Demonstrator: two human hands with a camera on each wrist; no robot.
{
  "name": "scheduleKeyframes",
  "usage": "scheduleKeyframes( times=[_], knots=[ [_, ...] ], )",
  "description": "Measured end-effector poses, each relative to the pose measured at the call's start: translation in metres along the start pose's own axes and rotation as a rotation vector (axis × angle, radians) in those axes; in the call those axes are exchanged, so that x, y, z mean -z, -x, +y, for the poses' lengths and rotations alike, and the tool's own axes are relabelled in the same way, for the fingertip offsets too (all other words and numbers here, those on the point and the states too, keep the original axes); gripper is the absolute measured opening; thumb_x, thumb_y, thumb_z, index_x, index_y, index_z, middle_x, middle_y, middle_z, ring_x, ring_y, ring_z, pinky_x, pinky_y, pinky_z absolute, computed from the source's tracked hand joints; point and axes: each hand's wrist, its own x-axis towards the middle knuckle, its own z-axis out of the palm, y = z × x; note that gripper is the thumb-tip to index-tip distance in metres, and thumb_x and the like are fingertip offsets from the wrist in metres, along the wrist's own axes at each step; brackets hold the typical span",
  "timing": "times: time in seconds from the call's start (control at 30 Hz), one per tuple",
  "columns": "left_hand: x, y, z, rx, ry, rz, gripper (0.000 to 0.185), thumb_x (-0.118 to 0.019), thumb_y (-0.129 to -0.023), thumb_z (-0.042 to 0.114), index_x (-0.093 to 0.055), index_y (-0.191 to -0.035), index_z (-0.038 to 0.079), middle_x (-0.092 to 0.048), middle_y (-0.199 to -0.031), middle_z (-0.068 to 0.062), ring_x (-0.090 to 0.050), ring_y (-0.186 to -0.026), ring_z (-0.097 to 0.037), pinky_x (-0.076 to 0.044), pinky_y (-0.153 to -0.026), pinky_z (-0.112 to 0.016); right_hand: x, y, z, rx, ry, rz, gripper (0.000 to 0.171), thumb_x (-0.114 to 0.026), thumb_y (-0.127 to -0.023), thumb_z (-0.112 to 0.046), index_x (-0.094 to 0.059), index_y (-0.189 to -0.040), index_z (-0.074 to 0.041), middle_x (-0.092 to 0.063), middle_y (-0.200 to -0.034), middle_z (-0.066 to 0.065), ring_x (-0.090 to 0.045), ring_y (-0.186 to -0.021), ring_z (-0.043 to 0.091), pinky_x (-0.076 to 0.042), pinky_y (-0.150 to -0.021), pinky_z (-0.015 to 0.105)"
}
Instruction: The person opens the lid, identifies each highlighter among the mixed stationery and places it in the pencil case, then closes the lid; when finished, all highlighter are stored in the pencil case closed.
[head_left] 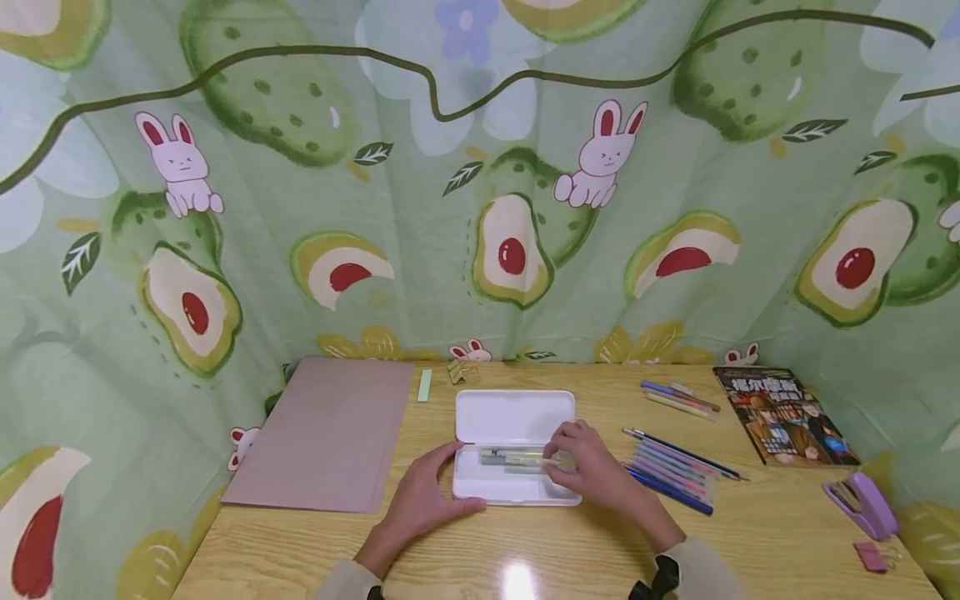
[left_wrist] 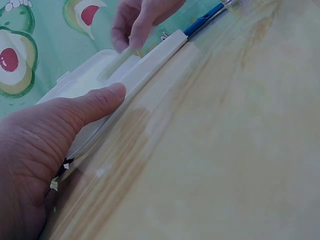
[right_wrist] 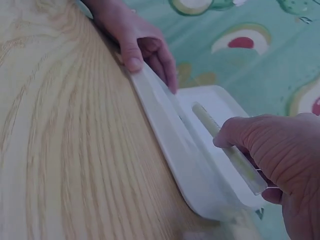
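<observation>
Left hand (head_left: 429, 492), mine, fingers and thumb gripping left end of open white rectangular plastic case (head_left: 516, 419) on pale wooden worktop (head_left: 435, 567); fingers of my right hand (head_left: 588, 467) pinch slim pale yellow-green pen (right_wrist: 243, 167) above case, more pale pens (head_left: 492, 458) inside

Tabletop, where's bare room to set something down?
Bare tabletop lies on the near side of the white case and between the row of pens and purple stapler. The case's right side is crowded by the right hand and pens.
</observation>
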Motion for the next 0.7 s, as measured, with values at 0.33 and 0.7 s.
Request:
scheduleKeyframes(
  times=[0.33, 0.7],
  knots=[
    [0.0, 0.0, 0.0, -0.011, 0.011, 0.005, 0.1, -0.084, -0.068, 0.077, -0.057, -0.148, 0.022, -0.061, -0.146, -0.003, -0.056, -0.135, -0.032, -0.047, -0.109, -0.056, -0.023, -0.023, -0.013, -0.044, 0.068, -0.085, 0.007, -0.084, -0.09, -0.02, -0.077, -0.091, -0.018, -0.061, -0.096, -0.002, -0.046, -0.091, 0.015, -0.04, -0.081, 0.036],
    [-0.001, -0.001, -0.005, -0.028, -0.008, 0.015, 0.101, -0.083, -0.068, 0.078, -0.057, -0.148, 0.023, -0.061, -0.146, -0.002, -0.057, -0.135, -0.03, -0.049, -0.107, -0.055, -0.031, -0.03, -0.016, -0.102, 0.04, -0.127, 0.007, -0.085, -0.089, -0.021, -0.079, -0.09, -0.017, -0.06, -0.095, -0.002, -0.046, -0.091, 0.015, -0.042, -0.082, 0.035]
  ],
)
